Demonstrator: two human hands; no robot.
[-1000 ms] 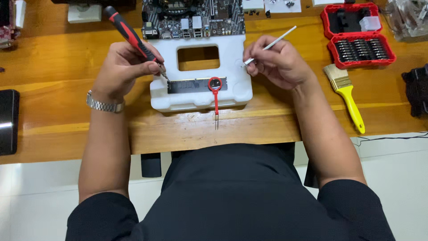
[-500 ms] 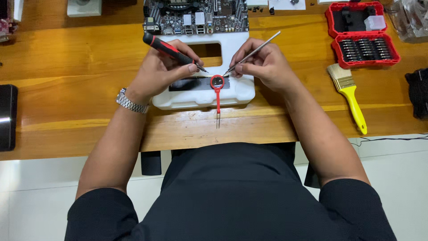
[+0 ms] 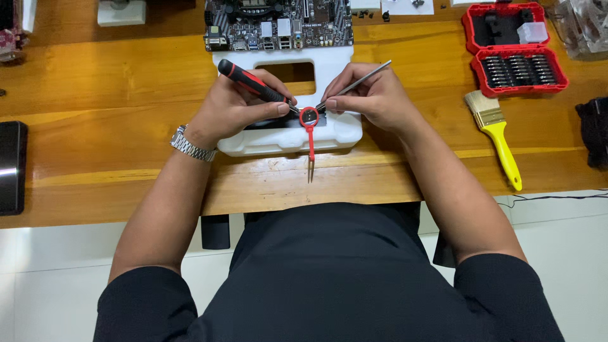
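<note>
Wooden planks of the workbench (image 3: 95, 82) run across in front of me, warm orange and glossy, with white floor below the near edge. Up at the far side lies a bare circuit board (image 3: 278, 25), and just in front of it a white foam tray (image 3: 285, 136) with a rectangular cut-out. Off to my right sits an open red bit case (image 3: 514, 47), and near it a paintbrush (image 3: 494, 136) with a yellow handle. A dark flat device (image 3: 12, 168) lies at the left edge. My left hand (image 3: 234, 104), a metal watch (image 3: 190, 144) at its wrist, grips a red-and-black screwdriver (image 3: 253, 81), tip down on the dark strip in the tray. My right hand (image 3: 373, 98) pinches slim metal tweezers (image 3: 354, 82), pointing at the same spot. Between them a small red ring tool (image 3: 309, 130) rests on the tray, its stem over the edge.
</note>
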